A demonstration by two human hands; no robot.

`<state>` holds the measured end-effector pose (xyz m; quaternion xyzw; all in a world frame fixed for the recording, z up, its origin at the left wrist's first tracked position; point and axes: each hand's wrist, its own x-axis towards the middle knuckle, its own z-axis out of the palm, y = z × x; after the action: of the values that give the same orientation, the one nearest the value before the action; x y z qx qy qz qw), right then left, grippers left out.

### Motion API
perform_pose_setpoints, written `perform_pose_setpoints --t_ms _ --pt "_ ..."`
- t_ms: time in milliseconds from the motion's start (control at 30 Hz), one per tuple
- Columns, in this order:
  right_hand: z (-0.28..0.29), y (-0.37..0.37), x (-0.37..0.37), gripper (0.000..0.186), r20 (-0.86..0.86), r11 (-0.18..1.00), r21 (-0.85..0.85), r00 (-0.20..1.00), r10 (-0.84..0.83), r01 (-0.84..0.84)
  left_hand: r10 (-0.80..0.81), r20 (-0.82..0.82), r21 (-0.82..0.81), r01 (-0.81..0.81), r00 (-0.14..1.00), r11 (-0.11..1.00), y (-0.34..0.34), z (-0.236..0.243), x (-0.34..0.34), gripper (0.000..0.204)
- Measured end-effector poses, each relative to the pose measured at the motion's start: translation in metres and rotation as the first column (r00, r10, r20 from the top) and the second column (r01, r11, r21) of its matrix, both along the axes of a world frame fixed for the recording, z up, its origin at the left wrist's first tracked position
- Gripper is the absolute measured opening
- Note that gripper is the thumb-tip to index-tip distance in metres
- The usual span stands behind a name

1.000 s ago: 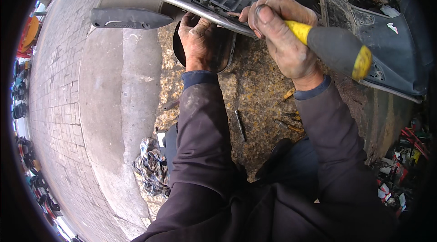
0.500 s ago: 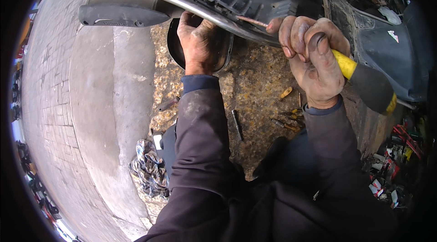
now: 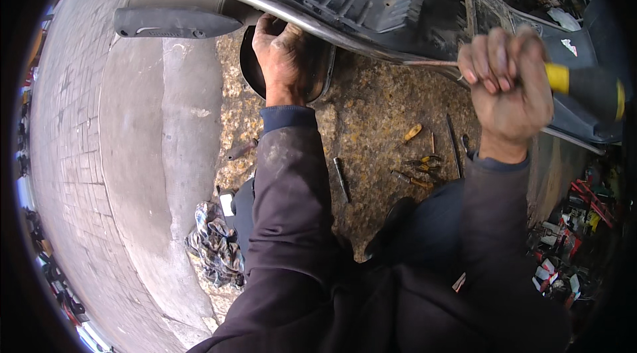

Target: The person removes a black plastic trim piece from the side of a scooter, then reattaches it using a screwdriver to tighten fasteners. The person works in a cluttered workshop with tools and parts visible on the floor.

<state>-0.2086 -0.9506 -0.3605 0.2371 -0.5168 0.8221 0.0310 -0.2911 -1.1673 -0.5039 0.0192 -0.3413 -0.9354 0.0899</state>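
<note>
My right hand [image 3: 507, 84] is closed around a screwdriver [image 3: 584, 84] with a thick yellow-and-black handle. Its thin, rusty-looking shaft points left to the edge of the black plastic scooter body [image 3: 398, 14]; whether the tip touches is unclear. Under the bright metal rail [image 3: 265, 4] is my left hand [image 3: 284, 64], thumb up and fingers curled. The rail hides the fingertips and whatever they grip. Behind this hand a black tub-shaped part [image 3: 328, 77] shows its curved rim. To its left is the exhaust muffler with a dark guard [image 3: 176, 23].
On the speckled ground lie a socket extension bar [image 3: 342, 180], a small yellow-handled tool [image 3: 412, 133], pliers [image 3: 423, 162] and a dark-handled tool [image 3: 243, 149]. A crumpled patterned rag [image 3: 215, 247] is by my left knee. Cluttered parts [image 3: 564, 253] lie at the right.
My right hand has moved right and slightly down with the screwdriver, its shaft drawn away from the ribbed plastic. My left hand stays nearly in place under the rail.
</note>
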Motion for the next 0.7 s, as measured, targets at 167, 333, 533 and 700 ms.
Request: perform_pose_setpoints --t_ms 167,333,533,700 --pt "0.003 -0.061 -0.054 0.03 -0.482 0.335 0.785 0.854 -0.197 0.521 -0.059 0.007 0.044 0.059 0.998 0.997 0.0 0.004 0.001 0.053" --pt "-0.005 -0.102 -0.088 0.038 -0.498 -0.103 0.867 0.854 -0.149 0.488 -0.066 -0.028 0.07 0.067 0.997 0.995 -0.002 -0.003 -0.002 0.058" --pt "-0.012 -0.109 -0.092 0.033 -0.494 -0.099 0.868 0.865 -0.091 0.486 -0.012 -0.056 0.055 0.016 0.998 0.998 0.003 -0.02 -0.011 0.065" --pt "-0.024 -0.112 -0.093 0.025 -0.489 -0.121 0.867 0.872 -0.027 0.483 -0.014 -0.099 0.05 0.019 0.995 0.999 0.002 -0.024 -0.015 0.069"
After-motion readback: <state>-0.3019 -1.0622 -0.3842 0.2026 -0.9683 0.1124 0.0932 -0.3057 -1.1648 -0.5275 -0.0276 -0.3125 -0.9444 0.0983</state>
